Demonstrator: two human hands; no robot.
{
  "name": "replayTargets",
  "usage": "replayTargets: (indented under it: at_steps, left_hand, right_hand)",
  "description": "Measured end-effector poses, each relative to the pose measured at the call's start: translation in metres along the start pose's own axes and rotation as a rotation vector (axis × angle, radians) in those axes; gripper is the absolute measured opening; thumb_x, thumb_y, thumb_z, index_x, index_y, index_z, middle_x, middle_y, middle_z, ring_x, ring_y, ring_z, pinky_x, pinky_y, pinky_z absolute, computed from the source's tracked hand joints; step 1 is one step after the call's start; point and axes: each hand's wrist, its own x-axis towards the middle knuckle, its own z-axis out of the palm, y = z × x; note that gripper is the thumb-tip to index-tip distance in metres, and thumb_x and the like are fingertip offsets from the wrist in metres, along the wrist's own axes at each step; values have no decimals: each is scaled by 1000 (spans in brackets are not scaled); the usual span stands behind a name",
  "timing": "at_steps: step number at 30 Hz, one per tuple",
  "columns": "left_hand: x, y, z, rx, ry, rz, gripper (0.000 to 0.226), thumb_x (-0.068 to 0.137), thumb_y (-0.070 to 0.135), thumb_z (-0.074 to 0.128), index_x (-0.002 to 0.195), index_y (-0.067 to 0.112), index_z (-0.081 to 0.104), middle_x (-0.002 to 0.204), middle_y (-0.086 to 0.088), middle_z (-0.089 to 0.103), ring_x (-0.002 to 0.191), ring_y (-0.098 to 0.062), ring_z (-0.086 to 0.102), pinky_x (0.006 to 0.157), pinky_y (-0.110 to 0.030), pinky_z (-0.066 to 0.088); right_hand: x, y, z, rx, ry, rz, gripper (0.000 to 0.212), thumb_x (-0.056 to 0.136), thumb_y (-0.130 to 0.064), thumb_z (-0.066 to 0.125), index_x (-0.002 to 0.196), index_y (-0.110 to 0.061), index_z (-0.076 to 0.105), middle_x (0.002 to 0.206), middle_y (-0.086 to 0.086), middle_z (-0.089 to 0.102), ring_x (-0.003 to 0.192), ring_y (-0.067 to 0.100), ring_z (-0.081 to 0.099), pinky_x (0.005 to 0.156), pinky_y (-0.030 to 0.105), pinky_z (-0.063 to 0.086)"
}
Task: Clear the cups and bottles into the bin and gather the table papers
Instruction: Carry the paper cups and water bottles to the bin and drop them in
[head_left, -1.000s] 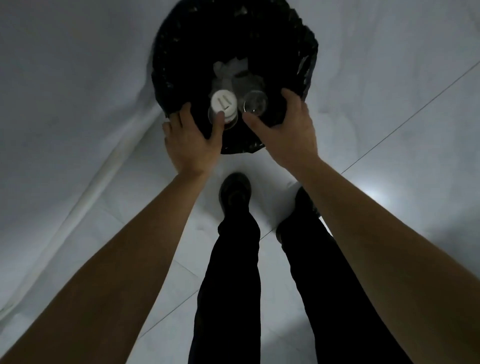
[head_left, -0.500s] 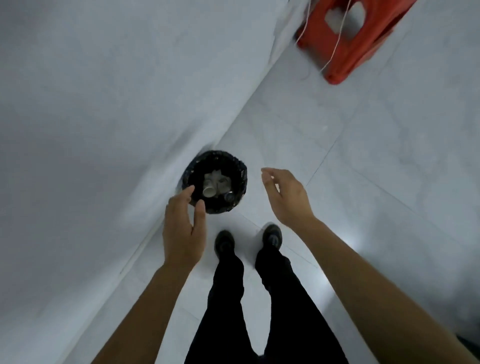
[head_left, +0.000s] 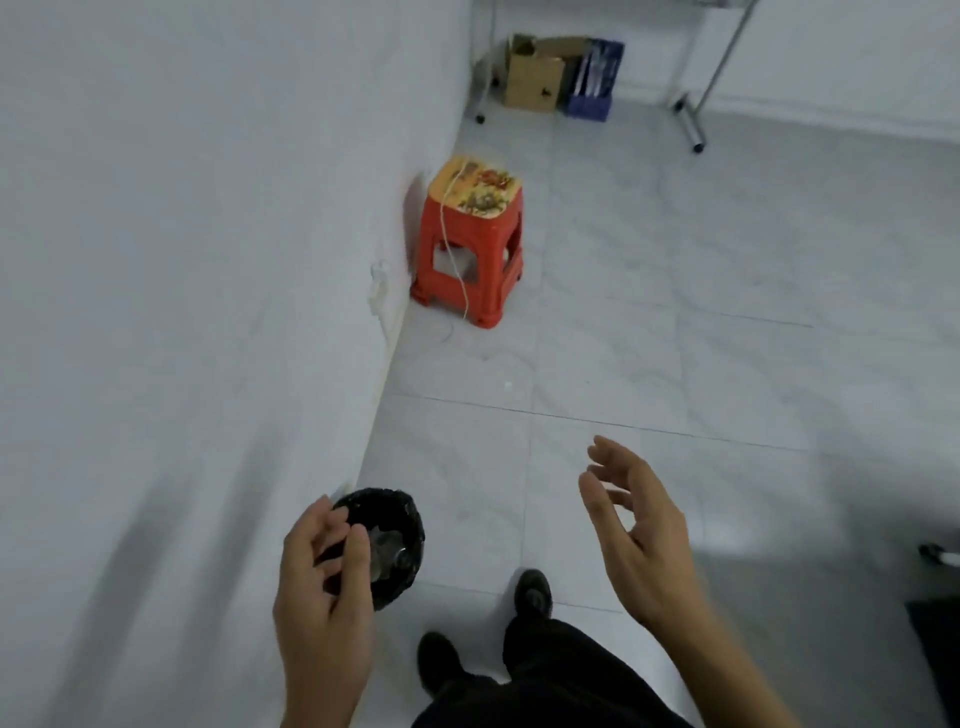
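Head camera: both hands are empty, fingers loosely spread. The left hand (head_left: 322, 577) hovers over a small round bin lined with a black bag (head_left: 385, 497), which stands on the floor against the white wall (head_left: 208, 312). Clear plastic cups (head_left: 387, 550) lie inside. The right hand (head_left: 639, 540) is well apart.

The left hand (head_left: 319, 587) covers part of the bin (head_left: 402, 512), and what lies inside is too blurred to name. A dark shape (head_left: 935, 639) is cut off by the right edge.
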Motion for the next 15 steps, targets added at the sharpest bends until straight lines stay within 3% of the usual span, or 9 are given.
replayTargets:
  at_steps: [3,5,11,15]
  left_hand:
    - [11,18,57,32,-199,66,41,94,19,62,134,20,52,121,6,64,107,5,59,80,-5,46]
    - [16,39,95,27,-300,127,42,94,18,63,135,21,51,121,9,63,110,-1,59,78,-11,48]
    - [4,119,256,48,-622,364,45,94,21,63,137,20,49,120,11,62,107,3,58,77,-8,44]
    - [-26,148,372,81,-769,466,49,93,20,64,139,18,47,122,8,61,109,0,59,83,-21,48]
  right_hand:
    - [-4,25,-50,-14,172,67,44,94,-47,52,136,-32,51,132,-20,57,118,-4,55,97,34,52]
    - [-2,35,-80,10,285,95,46,93,-47,53,137,-33,47,132,-15,57,119,-3,56,97,32,51]
    - [3,96,-191,43,719,177,55,96,-50,54,143,-23,46,135,-9,56,117,-1,57,94,26,50]
    - [22,160,-255,75,853,276,62,90,-63,49,143,-32,42,134,-15,51,118,-4,55,94,26,51]
